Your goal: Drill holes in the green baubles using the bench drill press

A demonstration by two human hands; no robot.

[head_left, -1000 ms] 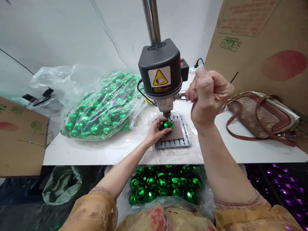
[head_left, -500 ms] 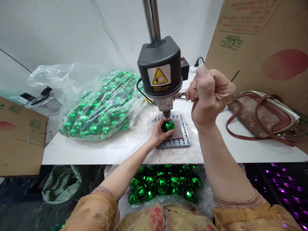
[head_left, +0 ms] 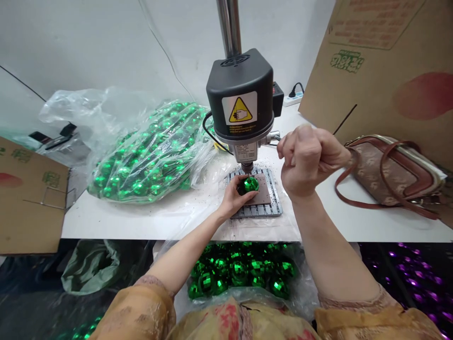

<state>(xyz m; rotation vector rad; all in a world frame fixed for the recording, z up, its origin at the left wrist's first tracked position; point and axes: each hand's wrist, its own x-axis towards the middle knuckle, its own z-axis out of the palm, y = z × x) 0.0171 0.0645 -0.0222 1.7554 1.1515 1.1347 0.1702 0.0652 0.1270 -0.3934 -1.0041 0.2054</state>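
Note:
A small bench drill point(head_left: 242, 101) with a black motor housing stands on a white table point(head_left: 141, 219). My left hand point(head_left: 234, 196) is closed round a green faceted ball point(head_left: 250, 183), holding it on the brown pad of the drill's ribbed base plate point(head_left: 274, 203), right under the chuck. My right hand point(head_left: 311, 158) is a fist wrapped round the drill's feed lever point(head_left: 272, 138), to the right of the housing. The lever's thin far end sticks out past my fist.
A clear plastic bag point(head_left: 148, 153) full of green balls lies on the table at left. More green balls point(head_left: 240, 271) sit in a bag below the table edge, over my lap. A brown handbag point(head_left: 389, 167) lies at right, cardboard sheets point(head_left: 389, 61) lean behind it, purple balls point(head_left: 414, 269) below.
My right fist has come down with the lever, from level with the housing to below it. The left hand keeps the ball under the chuck.

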